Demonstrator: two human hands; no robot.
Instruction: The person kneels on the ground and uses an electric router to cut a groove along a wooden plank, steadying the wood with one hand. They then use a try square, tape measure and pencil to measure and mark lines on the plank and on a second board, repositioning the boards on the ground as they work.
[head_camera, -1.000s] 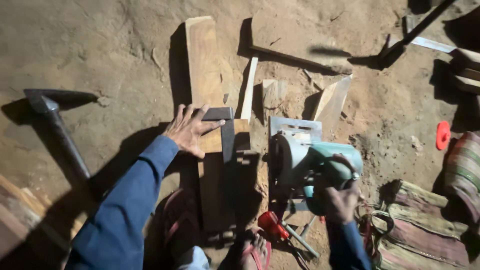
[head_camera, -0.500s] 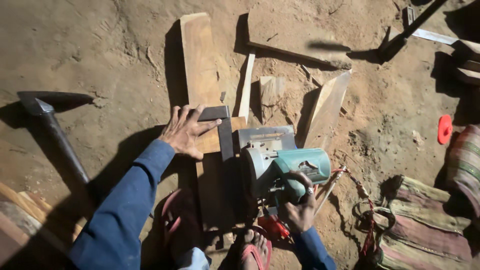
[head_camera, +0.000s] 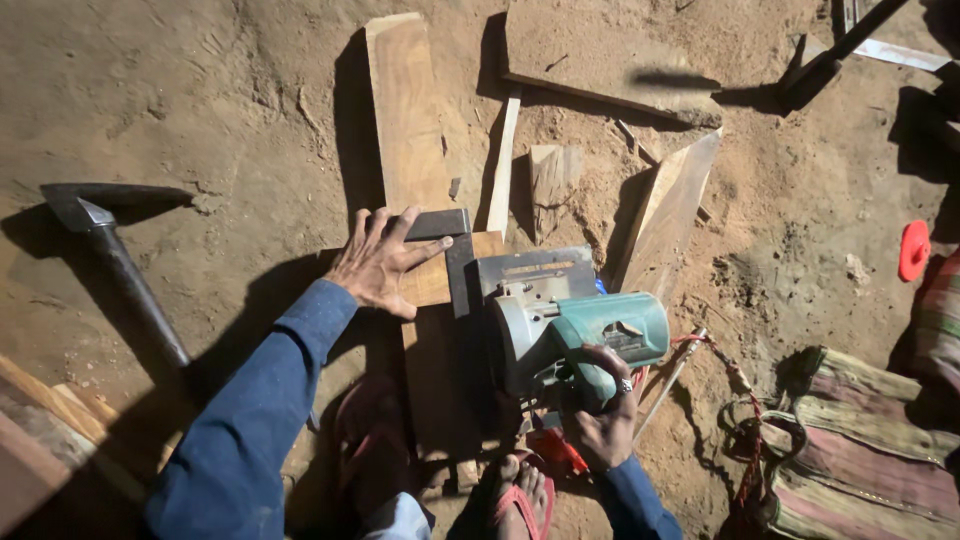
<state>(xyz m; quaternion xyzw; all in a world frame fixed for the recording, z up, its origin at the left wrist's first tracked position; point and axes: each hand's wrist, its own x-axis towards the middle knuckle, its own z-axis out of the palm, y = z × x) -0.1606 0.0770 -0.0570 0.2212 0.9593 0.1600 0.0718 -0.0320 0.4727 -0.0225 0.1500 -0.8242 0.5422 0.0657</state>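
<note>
Left hand (head_camera: 383, 262) spread flat on the square (head_camera: 452, 245) across the plank (head_camera: 407, 120); right hand (head_camera: 603, 420) grips the saw (head_camera: 565, 325), seemingly touching the square's right edge.

Open dirt floor (head_camera: 230, 110) is left free to the left of the long plank (head_camera: 405, 110), bounded lower down by the hammer (head_camera: 115, 260); the plank's near part is taken up by the left hand (head_camera: 385, 262), the metal square (head_camera: 450, 245) and the circular saw (head_camera: 560, 320), gripped by the right hand (head_camera: 600, 420); passage to the right is blocked by wood offcuts (head_camera: 665, 210), and further right by striped cloth (head_camera: 870, 450).
</note>
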